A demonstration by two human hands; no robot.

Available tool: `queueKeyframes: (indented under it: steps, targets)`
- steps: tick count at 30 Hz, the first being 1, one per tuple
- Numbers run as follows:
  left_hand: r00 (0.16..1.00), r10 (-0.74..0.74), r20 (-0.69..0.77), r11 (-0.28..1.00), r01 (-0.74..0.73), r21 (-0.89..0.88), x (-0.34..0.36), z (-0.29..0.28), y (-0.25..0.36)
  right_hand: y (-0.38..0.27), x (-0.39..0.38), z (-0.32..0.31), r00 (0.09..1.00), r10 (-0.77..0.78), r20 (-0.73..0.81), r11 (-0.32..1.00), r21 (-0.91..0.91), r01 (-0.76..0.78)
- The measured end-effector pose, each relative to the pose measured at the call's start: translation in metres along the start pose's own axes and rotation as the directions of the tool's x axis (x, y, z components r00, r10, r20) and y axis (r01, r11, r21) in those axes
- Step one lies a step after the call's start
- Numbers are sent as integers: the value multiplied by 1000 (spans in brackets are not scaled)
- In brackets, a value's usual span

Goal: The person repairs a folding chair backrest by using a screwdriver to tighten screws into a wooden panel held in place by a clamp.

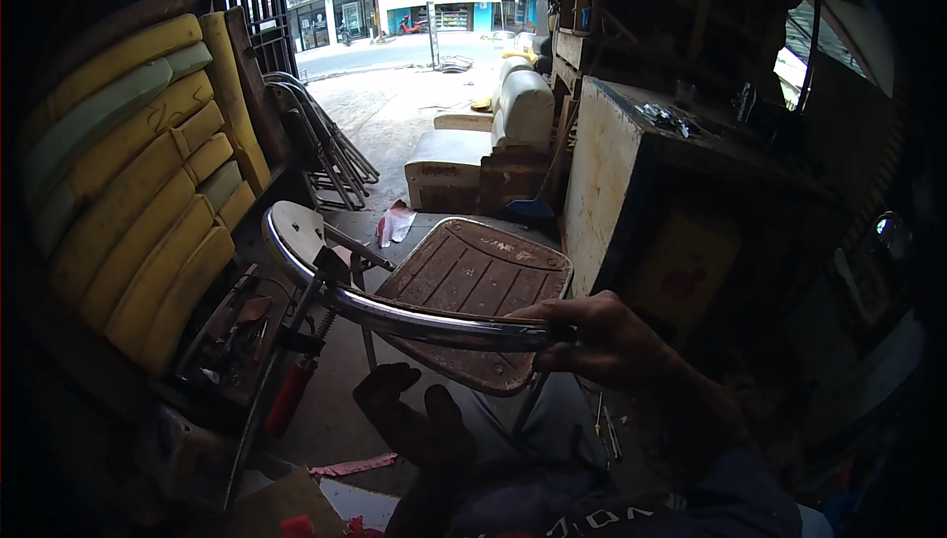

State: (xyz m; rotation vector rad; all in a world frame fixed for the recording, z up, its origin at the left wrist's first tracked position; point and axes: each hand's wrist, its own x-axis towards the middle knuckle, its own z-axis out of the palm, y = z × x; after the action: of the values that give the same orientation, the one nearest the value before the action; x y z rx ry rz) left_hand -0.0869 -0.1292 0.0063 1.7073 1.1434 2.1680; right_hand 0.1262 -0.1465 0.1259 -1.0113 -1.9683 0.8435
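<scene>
While the right hand (607,341) pinches the rail (444,330), the left hand (419,425) hangs half-curled, empty. Rail's prob stiff, slick, lightish; I'd also grip just left of the right fingers.

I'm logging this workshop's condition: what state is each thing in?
Chrome tube, curved, gripped
Right hand, closed on chrome tube
Left hand, half-open, apparently empty
Brown seat, scuffed
Red-handled clamp, at chrome tube; tightness unclear
Metal chair frames, folded
Foam pads, stacked
Cream armchair, upright
</scene>
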Motion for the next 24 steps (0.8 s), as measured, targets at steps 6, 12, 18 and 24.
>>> queueKeyframes:
  steps: [6,12,18,24]
  targets:
    - [527,416,741,691,-713,119,115,29,102,22,-13,-29,996,-94,8,988,-121,94]
    - [-10,-237,972,739,-651,173,152,95,115,44,-19,-62,995,-64,-71,998,-11,63]
    - [249,-66,966,698,-680,223,134,133,109,77,-13,-92,957,-220,-190,969,73,237]
    - [303,-106,947,675,-677,293,119,142,124,97,-27,-100,967,-177,-182,984,-58,169]
